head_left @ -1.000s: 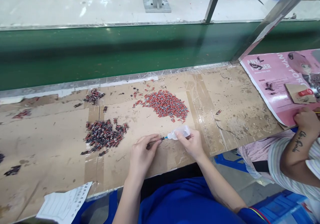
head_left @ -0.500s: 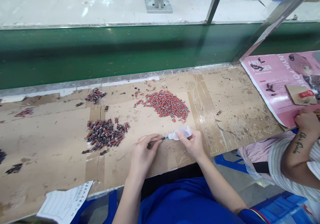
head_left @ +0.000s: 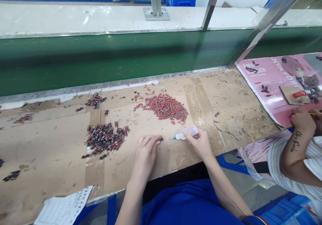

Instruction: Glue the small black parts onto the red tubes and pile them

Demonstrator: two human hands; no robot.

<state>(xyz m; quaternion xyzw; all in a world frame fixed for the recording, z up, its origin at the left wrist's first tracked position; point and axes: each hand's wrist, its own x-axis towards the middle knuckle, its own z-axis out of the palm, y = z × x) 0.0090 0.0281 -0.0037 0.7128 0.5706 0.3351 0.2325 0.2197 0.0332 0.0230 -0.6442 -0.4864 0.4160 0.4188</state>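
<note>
My left hand is closed over the cardboard, with the tip of a small dark part showing at its fingertips. The rest of that part is hidden by the fingers. In my right hand is a translucent squeeze bottle, tilted, its blue dispensing tip pointing left toward the dark part with a gap between. Beyond the hands lies a heap of small red-and-silver parts. To the left is a pile of black-and-red parts.
Cardboard covers the bench, backed by a green belt. A smaller dark cluster lies at the back left, and a paper sheet hangs at the front edge. At right, a co-worker's arm rests by a pink poster.
The bottle's tip has drawn away to the right from the dark part, which it was touching or nearly touching before. The left fingers have closed further over the part. The view has shifted slightly.
</note>
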